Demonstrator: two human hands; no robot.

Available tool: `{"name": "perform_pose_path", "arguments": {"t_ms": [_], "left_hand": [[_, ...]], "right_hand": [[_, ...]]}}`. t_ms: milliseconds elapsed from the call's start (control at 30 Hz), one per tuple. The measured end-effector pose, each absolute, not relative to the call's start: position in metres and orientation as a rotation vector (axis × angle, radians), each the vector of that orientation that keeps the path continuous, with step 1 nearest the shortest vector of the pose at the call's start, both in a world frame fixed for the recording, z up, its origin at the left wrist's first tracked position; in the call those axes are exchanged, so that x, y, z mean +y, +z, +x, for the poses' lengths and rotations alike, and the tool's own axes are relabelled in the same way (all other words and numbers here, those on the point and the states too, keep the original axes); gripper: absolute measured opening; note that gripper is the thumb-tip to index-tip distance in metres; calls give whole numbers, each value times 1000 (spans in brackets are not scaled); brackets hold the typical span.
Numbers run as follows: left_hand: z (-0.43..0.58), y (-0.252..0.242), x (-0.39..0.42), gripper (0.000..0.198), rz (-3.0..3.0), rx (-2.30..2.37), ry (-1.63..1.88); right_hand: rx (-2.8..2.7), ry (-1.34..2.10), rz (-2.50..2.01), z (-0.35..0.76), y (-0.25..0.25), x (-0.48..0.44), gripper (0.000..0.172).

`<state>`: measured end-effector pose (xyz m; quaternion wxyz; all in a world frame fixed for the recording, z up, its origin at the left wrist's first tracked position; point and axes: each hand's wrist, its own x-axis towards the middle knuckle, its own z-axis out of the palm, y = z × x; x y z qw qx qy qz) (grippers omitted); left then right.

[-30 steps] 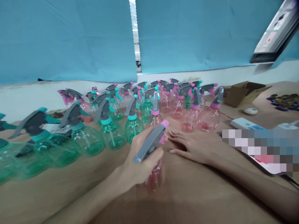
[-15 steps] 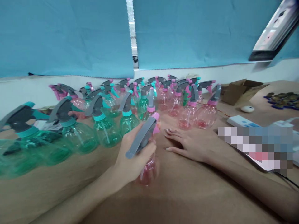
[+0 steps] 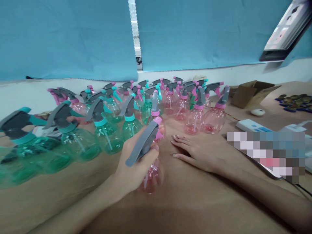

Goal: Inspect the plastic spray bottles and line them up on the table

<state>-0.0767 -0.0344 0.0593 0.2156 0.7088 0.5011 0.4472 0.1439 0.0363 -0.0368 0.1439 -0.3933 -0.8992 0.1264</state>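
Observation:
My left hand (image 3: 133, 165) is wrapped round the neck of a pink spray bottle (image 3: 152, 179) with a grey and pink trigger head. The bottle stands near the middle of the table, a little pink liquid showing in its base; my fingers hide its collar. Palm down on the brown tabletop (image 3: 195, 201), my right hand (image 3: 195, 149) lies flat with its fingers stretched toward the bottle and nothing in them. Just left of the held bottle is a green spray bottle (image 3: 131, 126), and behind it stands another pink spray bottle (image 3: 155, 113).
Several green spray bottles (image 3: 80, 144) line the left side, with more pink ones (image 3: 192, 122) behind. Rightward are an open cardboard box (image 3: 248, 94), a white earbud case or similar oval item (image 3: 257, 112), a power strip (image 3: 253, 126) and a blurred-out device. A blue curtain (image 3: 73, 39) hangs behind.
The whole scene shifts slightly left as the view turns. My left hand keeps its hold on the pink spray bottle, and my right hand stays flat on the table.

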Motion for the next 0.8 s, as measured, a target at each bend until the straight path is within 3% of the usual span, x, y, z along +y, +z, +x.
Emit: {"name": "perform_pose_path", "arguments": {"t_ms": [800], "left_hand": [[-72,64,-34,12,1863,1324,1262]], "right_hand": [[-2620,388,-1156,143,-35,34,65]]}}
